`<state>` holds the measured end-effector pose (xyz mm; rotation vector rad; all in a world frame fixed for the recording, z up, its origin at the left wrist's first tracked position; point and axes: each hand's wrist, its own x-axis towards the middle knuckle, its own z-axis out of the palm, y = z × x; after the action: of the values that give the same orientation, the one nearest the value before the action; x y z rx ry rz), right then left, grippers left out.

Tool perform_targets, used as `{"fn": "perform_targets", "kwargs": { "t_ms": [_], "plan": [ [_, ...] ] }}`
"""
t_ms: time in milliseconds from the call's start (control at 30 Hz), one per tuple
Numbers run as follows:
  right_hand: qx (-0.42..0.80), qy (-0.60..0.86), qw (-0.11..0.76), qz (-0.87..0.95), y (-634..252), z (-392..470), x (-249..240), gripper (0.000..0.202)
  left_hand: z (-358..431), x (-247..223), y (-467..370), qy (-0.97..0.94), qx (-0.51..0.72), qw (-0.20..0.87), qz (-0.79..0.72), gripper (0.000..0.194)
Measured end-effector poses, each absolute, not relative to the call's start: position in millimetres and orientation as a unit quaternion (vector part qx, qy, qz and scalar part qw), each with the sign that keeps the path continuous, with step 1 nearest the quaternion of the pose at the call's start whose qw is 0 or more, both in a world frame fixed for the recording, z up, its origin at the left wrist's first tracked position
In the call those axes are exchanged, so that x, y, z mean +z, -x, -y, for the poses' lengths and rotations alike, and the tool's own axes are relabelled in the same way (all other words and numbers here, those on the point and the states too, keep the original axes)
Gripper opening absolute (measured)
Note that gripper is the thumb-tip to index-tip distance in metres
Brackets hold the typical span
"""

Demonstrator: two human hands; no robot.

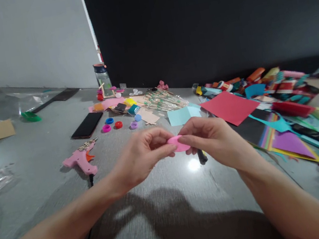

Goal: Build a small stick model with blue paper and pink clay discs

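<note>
Above the middle of the table, a small round pink piece [179,144], flat like paper or foam, is held between both hands. My left hand [145,155] pinches its left edge between thumb and fingers. On the opposite edge, my right hand [209,139] grips it the same way. Just beneath the right hand lies a dark tool with a yellow part [202,156], mostly covered by the fingers. A pink glue gun [80,160] rests on the table left of my left hand, its black cord running toward the front edge.
Bottle caps [118,124] in several colours and a black phone [87,125] lie beyond the left hand. Wooden sticks [162,100] are farther back. Red paper [229,107], coloured sheets [290,143] and a heap of craft supplies fill the right side. A water bottle [103,80] stands behind.
</note>
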<state>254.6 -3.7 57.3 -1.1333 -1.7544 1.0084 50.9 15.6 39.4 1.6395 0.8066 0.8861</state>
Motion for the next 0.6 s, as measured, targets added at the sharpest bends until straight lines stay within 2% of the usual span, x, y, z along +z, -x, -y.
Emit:
{"fn": "perform_targets", "kwargs": {
  "t_ms": [133, 333, 600],
  "plan": [
    [0.407, 0.455, 0.405, 0.681, -257.0, 0.0, 54.4, 0.033, -18.9, 37.7, -50.6, -0.671, 0.357, 0.540, -0.361, 0.019],
    [0.439, 0.469, 0.346, 0.684, -261.9, -4.7, 55.9, 0.039, -21.2, 42.0, -52.2, -0.657, 0.338, 0.548, -0.392, 0.027],
    [0.439, 0.473, 0.350, 0.679, -257.1, -7.7, 48.4, 0.035, -23.8, 29.9, -52.8, -0.678, 0.354, 0.528, -0.370, 0.030]
  ]
}}
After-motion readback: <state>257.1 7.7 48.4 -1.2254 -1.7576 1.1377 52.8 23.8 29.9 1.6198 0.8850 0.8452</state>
